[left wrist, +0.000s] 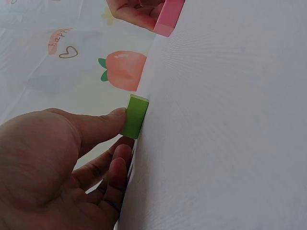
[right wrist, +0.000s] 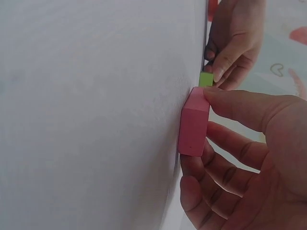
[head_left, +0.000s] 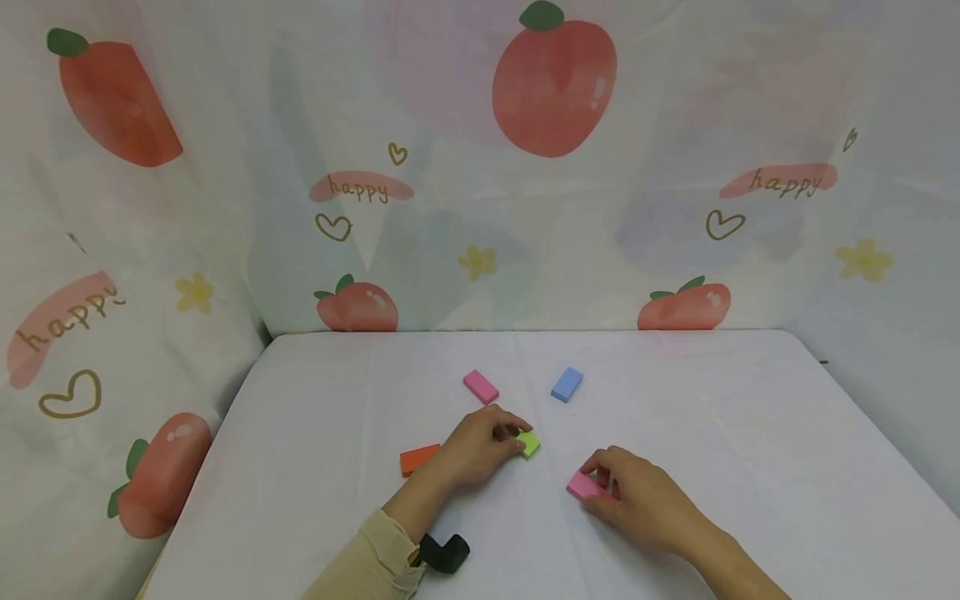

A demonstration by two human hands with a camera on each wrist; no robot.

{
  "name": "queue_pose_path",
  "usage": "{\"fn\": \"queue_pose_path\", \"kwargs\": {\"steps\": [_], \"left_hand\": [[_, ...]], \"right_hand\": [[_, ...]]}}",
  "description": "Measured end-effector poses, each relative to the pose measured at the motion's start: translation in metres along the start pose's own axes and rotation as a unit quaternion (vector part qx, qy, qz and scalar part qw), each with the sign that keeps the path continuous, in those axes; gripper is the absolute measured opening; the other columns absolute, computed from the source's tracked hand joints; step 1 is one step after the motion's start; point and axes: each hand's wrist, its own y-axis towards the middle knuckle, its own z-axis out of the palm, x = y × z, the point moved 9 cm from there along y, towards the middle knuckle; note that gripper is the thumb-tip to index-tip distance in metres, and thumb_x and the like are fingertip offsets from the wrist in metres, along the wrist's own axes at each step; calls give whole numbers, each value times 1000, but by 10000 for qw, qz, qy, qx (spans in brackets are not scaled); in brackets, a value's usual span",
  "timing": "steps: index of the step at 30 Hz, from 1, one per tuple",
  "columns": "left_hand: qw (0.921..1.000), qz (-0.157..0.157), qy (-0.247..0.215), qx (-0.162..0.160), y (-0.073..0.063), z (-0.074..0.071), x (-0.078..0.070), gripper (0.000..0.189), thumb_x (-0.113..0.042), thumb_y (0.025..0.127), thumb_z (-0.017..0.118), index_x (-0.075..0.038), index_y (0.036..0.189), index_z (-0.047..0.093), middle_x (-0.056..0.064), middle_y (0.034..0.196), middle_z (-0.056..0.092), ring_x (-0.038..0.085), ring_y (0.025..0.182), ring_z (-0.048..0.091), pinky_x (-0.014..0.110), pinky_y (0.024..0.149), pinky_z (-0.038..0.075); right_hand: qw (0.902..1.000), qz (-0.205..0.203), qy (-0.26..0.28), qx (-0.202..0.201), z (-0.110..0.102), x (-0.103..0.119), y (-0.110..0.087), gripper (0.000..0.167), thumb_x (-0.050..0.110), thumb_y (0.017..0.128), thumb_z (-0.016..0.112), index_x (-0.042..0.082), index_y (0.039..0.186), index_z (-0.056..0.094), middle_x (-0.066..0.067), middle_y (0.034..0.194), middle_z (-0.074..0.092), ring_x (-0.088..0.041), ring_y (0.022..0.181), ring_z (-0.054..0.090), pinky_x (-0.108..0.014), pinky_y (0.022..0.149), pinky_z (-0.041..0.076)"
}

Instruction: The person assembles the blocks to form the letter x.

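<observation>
My left hand [head_left: 480, 446] pinches a small lime-green block [head_left: 530, 445] between thumb and fingers, close over the white table. In the left wrist view the thumb presses one face of the green block [left wrist: 135, 116]. To the right and nearer me, my right hand [head_left: 637, 496] grips a pink rectangular block [head_left: 587, 487] by its sides. The right wrist view shows that pink block [right wrist: 194, 124] at the tabletop, thumb on one edge and fingers on the other. An orange block [head_left: 418, 459] lies left of my left hand, partly hidden behind the wrist.
Farther back on the white table [head_left: 337, 400] lie another pink block [head_left: 481, 387] and a blue block [head_left: 567, 384], a gap between them. A black curved strap piece [head_left: 446, 554] sits by my left wrist. A patterned curtain [head_left: 555, 233] stands along the table's far edge.
</observation>
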Motion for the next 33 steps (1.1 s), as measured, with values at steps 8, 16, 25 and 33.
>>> {"fn": "queue_pose_path", "kwargs": {"steps": [8, 16, 25, 33], "left_hand": [[10000, -18, -46, 38, -1, 0, 0, 25, -23, 98, 73, -31, 121, 76, -13, 104, 65, 7, 93, 55, 24, 81, 48], [10000, -43, 16, 25, -2, 0, -1, 25, -24, 98, 73, -31, 121, 76, -12, 103, 65, 7, 92, 55, 24, 80, 48], [10000, -50, 73, 42, -1, 0, -2, 25, -24, 98, 72, -31, 122, 75, -12, 104, 65, 7, 93, 55, 24, 81, 48], [10000, -71, 36, 45, -1, 0, -2, 25, -24, 98, 73, -32, 121, 76, -12, 103, 65, 7, 92, 55, 25, 81, 48]], "right_hand": [[9999, -125, -43, 3, 1, 3, 2, 26, 24, 85, 84, 23, 107, 70, 13, 86, 55, 1, 69, 48, -21, 64, 42], [10000, -34, 3, 41, 2, 5, 2, 27, 25, 84, 85, 24, 107, 71, 12, 85, 55, 0, 70, 47, -21, 64, 42], [10000, 3, 22, 72, 3, 4, 3, 27, 25, 85, 85, 25, 107, 70, 12, 85, 56, -1, 70, 48, -21, 65, 42], [10000, -1, -8, 23, 3, 6, 7, 26, 23, 85, 84, 24, 107, 70, 12, 86, 56, -1, 70, 48, -21, 65, 42]]}}
